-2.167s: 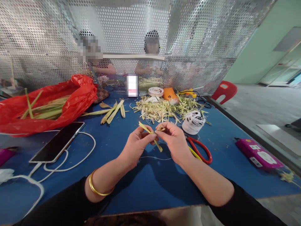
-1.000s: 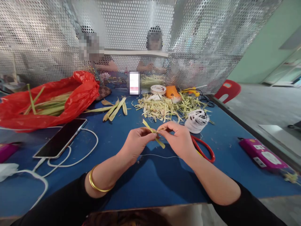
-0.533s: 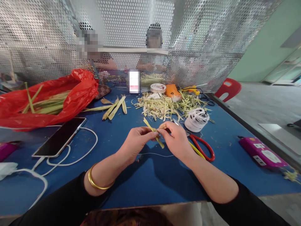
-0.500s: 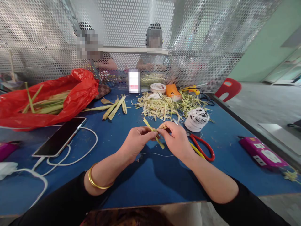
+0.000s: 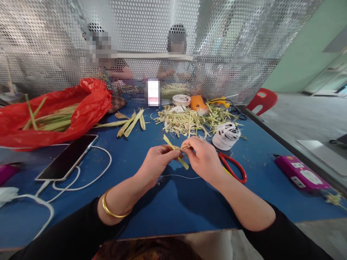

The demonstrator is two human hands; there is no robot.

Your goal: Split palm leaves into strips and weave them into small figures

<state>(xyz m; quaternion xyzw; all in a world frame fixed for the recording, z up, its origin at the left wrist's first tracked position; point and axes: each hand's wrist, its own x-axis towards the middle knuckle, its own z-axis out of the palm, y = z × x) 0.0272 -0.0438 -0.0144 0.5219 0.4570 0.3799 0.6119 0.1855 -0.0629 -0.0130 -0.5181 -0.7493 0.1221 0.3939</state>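
Observation:
Over the middle of the blue table (image 5: 151, 213), my left hand (image 5: 155, 162) pinches a pale yellow-green leaf strip (image 5: 184, 163), whose two ends stick out beyond the fingers. Right beside it, my right hand (image 5: 202, 155) is closed too, thumb and fingertips pinching at the strip's middle, where a thin twisted bit shows. The fingers hide the exact grip. A thin white thread (image 5: 183, 176) runs below both hands. Partly under my right hand lie scissors with red and yellow handles (image 5: 238, 169). Behind that hand stands a spool of white string (image 5: 226, 136).
A heap of leaf trimmings (image 5: 184, 121) lies at the back, near a roll of tape (image 5: 181, 100) and an orange packet (image 5: 198, 104). Leaves fill a red plastic bag (image 5: 89, 90) at left, by a phone (image 5: 67, 157) and white cable. Two people sit behind a perforated metal screen (image 5: 151, 21).
My right hand has shifted slightly at the strip and now covers more of the scissors. My left hand keeps its pinch. The whole view has moved a little.

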